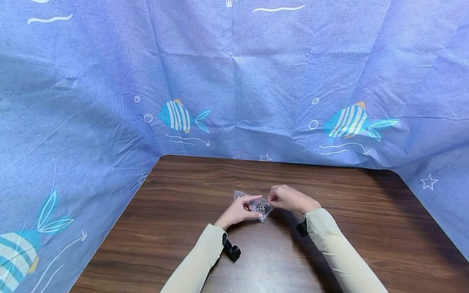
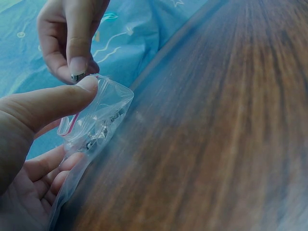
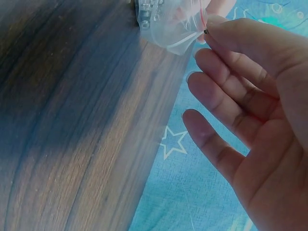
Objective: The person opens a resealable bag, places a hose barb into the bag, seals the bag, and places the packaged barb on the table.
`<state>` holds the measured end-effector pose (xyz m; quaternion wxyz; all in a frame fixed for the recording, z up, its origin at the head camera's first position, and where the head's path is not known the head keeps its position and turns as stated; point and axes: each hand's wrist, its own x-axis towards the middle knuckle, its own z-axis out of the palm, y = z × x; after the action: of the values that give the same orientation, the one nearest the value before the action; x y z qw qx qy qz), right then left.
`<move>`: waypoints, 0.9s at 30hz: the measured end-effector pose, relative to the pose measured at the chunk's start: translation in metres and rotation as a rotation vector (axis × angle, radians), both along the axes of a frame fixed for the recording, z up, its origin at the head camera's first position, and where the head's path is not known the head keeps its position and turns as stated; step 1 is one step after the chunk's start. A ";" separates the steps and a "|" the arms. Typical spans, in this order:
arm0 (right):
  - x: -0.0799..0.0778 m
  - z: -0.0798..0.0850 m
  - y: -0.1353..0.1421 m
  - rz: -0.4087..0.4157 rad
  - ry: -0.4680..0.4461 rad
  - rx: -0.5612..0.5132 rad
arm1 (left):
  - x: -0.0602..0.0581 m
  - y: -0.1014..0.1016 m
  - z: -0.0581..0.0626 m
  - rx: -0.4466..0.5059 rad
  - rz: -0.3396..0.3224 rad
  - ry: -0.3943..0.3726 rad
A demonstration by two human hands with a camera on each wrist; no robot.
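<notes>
A clear zip bag (image 2: 115,98) with a red line along its mouth holds several small shiny metal pieces (image 1: 261,208). My left hand (image 1: 237,211) grips the bag, thumb on the near side and fingers curled behind it. Right beside the bag's mouth, my right hand (image 1: 290,198) pinches a small metal piece (image 2: 77,77) between thumb and index finger. Its other fingers (image 3: 211,137) are spread and loosely bent. The exact kind of the pieces is too small to tell.
Clear plastic (image 1: 239,194) shows beyond the left hand; whether it belongs to the same bag I cannot tell. Both hands are above a dark wood table (image 1: 176,195). A blue fish-print cloth (image 1: 264,81) hangs behind and at the sides.
</notes>
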<state>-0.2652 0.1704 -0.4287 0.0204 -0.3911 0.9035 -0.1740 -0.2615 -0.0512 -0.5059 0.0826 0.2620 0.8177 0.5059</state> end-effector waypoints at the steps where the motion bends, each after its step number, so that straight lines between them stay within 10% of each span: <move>1: 0.000 0.000 0.000 0.000 -0.001 -0.002 | 0.000 0.000 0.000 0.001 0.000 0.000; 27: 0.005 -0.009 -0.002 -0.042 -0.004 -0.051 | 0.002 -0.001 0.002 -0.017 -0.003 0.000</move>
<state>-0.2602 0.1689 -0.4373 0.0085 -0.3719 0.9068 -0.1982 -0.2600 -0.0519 -0.5041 0.0857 0.2623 0.8215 0.4990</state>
